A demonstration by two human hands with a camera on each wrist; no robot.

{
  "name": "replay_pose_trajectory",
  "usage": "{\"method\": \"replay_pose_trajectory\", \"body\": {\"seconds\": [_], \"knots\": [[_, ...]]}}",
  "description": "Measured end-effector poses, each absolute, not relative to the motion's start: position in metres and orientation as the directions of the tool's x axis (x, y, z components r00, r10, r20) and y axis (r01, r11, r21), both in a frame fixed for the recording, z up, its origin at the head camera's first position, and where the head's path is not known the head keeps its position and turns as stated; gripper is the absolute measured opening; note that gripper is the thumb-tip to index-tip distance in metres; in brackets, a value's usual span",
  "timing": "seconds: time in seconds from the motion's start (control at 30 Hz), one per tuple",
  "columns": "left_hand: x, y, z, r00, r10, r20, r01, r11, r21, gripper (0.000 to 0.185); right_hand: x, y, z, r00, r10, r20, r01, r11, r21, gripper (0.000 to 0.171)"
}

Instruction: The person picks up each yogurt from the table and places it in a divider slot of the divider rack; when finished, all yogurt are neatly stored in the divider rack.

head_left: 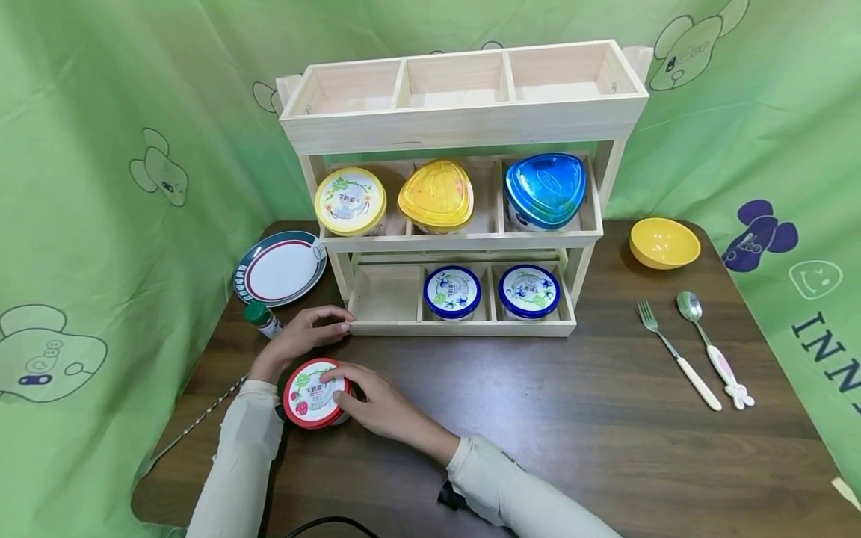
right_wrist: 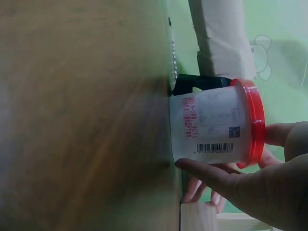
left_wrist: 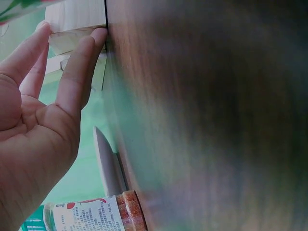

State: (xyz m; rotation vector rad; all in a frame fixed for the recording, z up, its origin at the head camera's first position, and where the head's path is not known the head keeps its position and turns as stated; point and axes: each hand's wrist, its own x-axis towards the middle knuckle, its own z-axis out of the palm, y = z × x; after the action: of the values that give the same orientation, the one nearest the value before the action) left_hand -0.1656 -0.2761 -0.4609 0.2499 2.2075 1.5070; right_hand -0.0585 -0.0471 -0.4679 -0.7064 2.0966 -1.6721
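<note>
Right hand (head_left: 377, 403) around red-lidded cup (head_left: 314, 392), fingers curled.

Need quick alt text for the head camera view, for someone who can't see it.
A person's right hand grips a red-lidded cup standing on a brown table, while the left hand touches the lower front corner of a three-tier wooden rack. The rack holds five lidded tubs; its bottom-left compartment is empty.

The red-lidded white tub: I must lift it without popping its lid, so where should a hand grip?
Grip the red-lidded white tub round its white side wall below the rim, coming from the right: it stands upright, and the right hand already holds it there.
</note>
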Motion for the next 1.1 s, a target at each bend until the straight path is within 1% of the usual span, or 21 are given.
{"method": "replay_pose_trajectory", "body": {"seconds": [0.2,0.33,0.5,0.57,0.7,0.87,1.0,1.03,1.1], "knots": [[-0.165,-0.277,-0.461,-0.877,0.4,-0.267,-0.115,0.364,0.924,0.034,-0.056,-0.045,-0.469,-0.805,-0.593,0.021,-0.125,0.135,-0.983,0.029],[-0.165,-0.277,-0.46,-0.883,0.378,-0.279,-0.134,0.367,0.921,0.034,-0.054,-0.037,-0.469,-0.786,-0.618,0.027,-0.115,0.102,-0.988,0.03],[-0.166,-0.276,-0.461,-0.88,0.37,-0.297,-0.148,0.379,0.913,0.033,-0.051,-0.015,-0.467,-0.751,-0.66,0.027,-0.118,0.093,-0.989,0.033],[-0.166,-0.276,-0.461,-0.878,0.374,-0.3,-0.148,0.385,0.911,0.034,-0.049,-0.001,-0.466,-0.752,-0.659,0.022,-0.108,0.09,-0.99,0.033],[-0.166,-0.275,-0.459,-0.878,0.363,-0.312,-0.157,0.397,0.904,0.034,-0.047,0.035,-0.463,-0.777,-0.629,0.028,-0.104,0.084,-0.991,0.033],[-0.166,-0.275,-0.456,-0.877,0.358,-0.32,-0.16,0.41,0.898,0.034,-0.049,0.077,-0.457,-0.837,-0.541,0.08,-0.142,0.073,-0.987,0.031],[-0.166,-0.276,-0.456,-0.874,0.36,-0.327,-0.165,0.411,0.896,0.035,-0.054,0.098,-0.446,-0.885,-0.457,0.092,-0.15,0.092,-0.984,0.03],[-0.171,-0.282,-0.467,-0.868,0.393,-0.304,-0.148,0.378,0.914,0.034,-0.056,0.101,-0.442,-0.894,-0.438,0.092,-0.151,0.101,-0.983,0.03],[-0.172,-0.283,-0.469,-0.866,0.398,-0.302,-0.145,0.378,0.914,0.035,-0.061,0.105,-0.435,-0.908,-0.408,0.092,-0.151,0.115,-0.982,0.03]]}}
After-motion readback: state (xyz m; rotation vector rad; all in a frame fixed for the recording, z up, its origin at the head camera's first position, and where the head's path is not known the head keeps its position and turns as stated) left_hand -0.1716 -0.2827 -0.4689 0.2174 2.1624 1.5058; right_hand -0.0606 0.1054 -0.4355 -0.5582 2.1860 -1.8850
